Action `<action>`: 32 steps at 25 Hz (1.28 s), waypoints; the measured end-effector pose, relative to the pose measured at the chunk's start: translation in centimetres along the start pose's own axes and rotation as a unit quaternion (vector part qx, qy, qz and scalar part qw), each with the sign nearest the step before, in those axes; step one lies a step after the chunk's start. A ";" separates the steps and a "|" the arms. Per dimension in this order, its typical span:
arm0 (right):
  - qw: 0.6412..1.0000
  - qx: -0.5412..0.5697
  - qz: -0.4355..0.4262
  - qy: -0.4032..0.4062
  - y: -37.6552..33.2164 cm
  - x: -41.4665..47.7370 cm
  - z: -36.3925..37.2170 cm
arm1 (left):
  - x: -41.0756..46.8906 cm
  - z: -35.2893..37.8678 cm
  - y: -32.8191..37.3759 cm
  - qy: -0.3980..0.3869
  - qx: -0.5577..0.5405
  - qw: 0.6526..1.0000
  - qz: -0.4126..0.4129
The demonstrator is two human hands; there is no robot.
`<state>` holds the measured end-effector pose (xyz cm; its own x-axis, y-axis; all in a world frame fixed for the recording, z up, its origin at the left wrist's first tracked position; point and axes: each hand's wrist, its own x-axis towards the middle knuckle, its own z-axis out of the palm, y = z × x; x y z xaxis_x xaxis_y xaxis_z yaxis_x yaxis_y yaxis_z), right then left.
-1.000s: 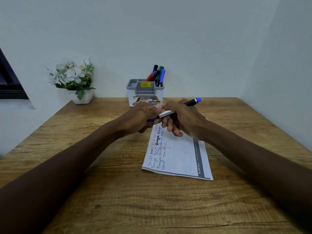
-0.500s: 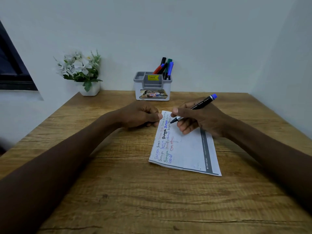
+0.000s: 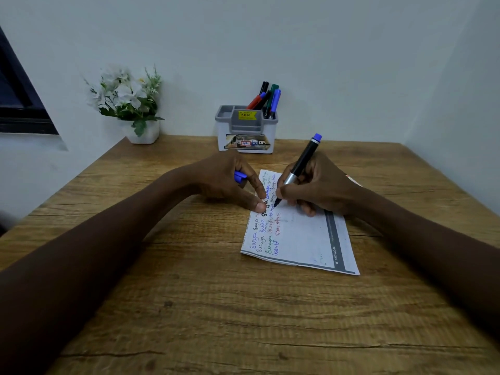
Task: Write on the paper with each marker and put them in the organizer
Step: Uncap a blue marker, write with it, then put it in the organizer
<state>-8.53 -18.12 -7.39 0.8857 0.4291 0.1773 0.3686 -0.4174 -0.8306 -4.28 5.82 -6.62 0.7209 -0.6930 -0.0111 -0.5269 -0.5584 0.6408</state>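
Note:
A white paper [image 3: 303, 239] with coloured handwriting along its left side lies on the wooden table [image 3: 205, 307]. My right hand [image 3: 316, 185] grips a black marker with a blue end [image 3: 303, 161], its tip down on the paper's upper left. My left hand [image 3: 230, 182] holds the blue cap [image 3: 239, 176] in curled fingers while its thumb and a finger press the paper's left edge. The grey-and-white organizer [image 3: 247, 131] stands at the back by the wall, with several markers [image 3: 266, 100] upright in its right compartment.
A white pot of artificial flowers [image 3: 130, 104] sits at the table's back left corner. Walls close the table off at the back and right. A dark window frame [image 3: 19, 104] is at the far left.
The hands pulled the cap off the marker and came apart. My right hand turned the marker tip-down and lowered it onto the paper; my left hand keeps the cap and now presses the paper.

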 end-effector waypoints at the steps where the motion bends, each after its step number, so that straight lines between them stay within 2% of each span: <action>1: 1.000 -0.001 -0.004 0.002 0.1 0.0 0.0 | 0.0 0.0 0.1 -0.002 0.004 1.000 -0.004; 5: 1.000 0.012 -0.015 0.013 0.4 -0.2 0.0 | 0.1 -0.2 0.3 -0.008 0.040 0.999 -0.019; 20: 0.999 -0.031 -0.006 0.000 0.5 0.1 0.2 | -0.1 -0.2 0.5 -0.007 0.009 1.000 -0.006; 32: 0.998 -0.014 0.032 0.048 0.5 0.3 0.3 | 0.0 -0.2 0.2 -0.006 0.016 1.000 -0.007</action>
<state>-8.16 -17.97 -7.89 0.9305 0.3219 0.1747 0.3159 -0.4640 -0.8276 -4.28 5.78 -6.33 0.7227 -0.6905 -0.0299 -0.5312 -0.5826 0.6151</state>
